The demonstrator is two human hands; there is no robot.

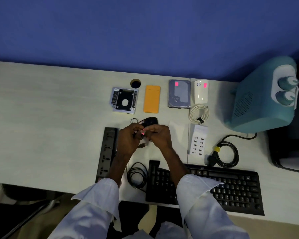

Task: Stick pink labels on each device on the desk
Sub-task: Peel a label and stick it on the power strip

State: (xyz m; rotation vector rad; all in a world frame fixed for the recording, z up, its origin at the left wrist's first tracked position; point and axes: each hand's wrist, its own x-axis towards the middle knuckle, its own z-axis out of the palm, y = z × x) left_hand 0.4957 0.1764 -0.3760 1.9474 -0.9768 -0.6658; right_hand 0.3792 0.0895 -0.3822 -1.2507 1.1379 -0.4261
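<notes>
Pale wooden desk [59, 126] with devices in rows; black computer mouse [150, 121] lies just beyond both hands. Left hand [128, 140] and right hand [160, 138] — fingertips meeting — pinch a small pink label [143, 132], roughly equidistant from the mouse.

I see a blue partition wall [145, 31] behind the worktop [41, 126], with a round cable hole [135, 83] near its far edge.

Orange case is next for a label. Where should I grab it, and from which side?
Pinch the orange case across its two long edges, coming straight down from above. It lies flat on the desk, narrow side to side, with clear gaps to the drive caddy and hard drive.
</notes>
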